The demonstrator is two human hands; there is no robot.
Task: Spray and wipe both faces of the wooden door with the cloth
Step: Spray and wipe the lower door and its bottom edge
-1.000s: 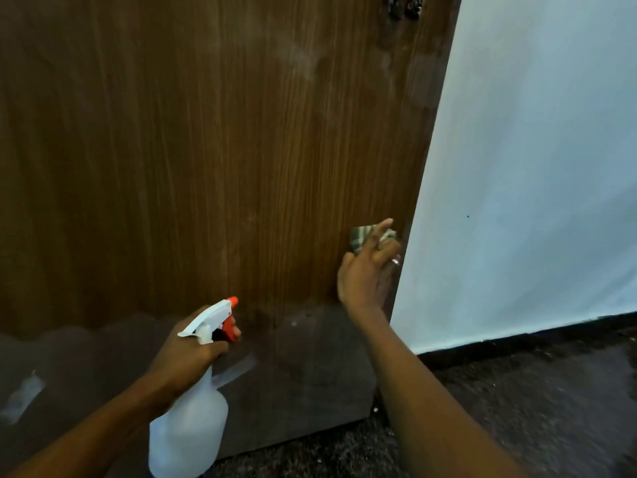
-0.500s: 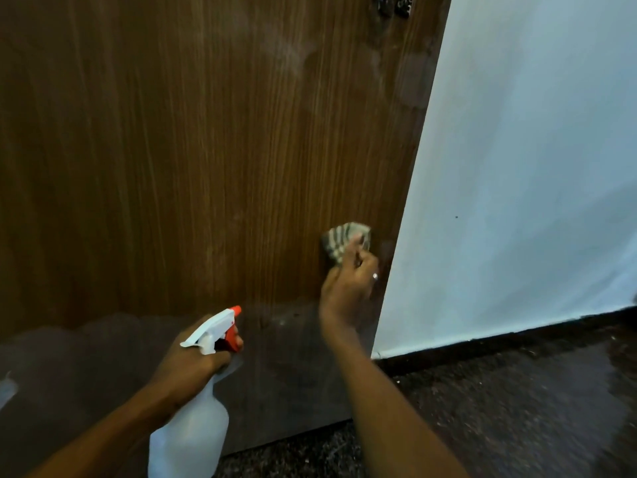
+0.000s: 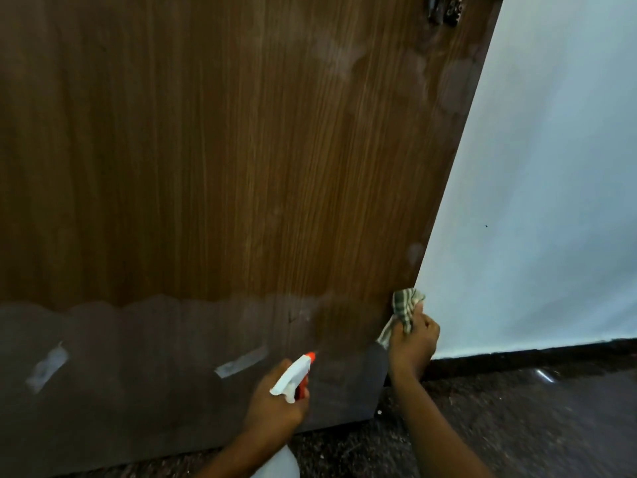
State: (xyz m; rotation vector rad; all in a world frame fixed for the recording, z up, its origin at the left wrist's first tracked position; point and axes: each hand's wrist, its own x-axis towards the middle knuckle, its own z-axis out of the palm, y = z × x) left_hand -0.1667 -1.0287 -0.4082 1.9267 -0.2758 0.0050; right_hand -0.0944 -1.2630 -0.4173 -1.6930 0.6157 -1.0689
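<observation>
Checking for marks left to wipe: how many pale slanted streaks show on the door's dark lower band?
2. One streak lies near the left edge of the band; the other is nearer the middle, just left of the spray bottle. The left hand may hide more.

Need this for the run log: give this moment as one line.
left hand: holds spray bottle, nozzle toward door | right hand: grips cloth at door's side edge, low down

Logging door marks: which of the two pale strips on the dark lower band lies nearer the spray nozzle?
The right-hand strip, just left of the orange nozzle; the other strip sits far toward the left.
</observation>
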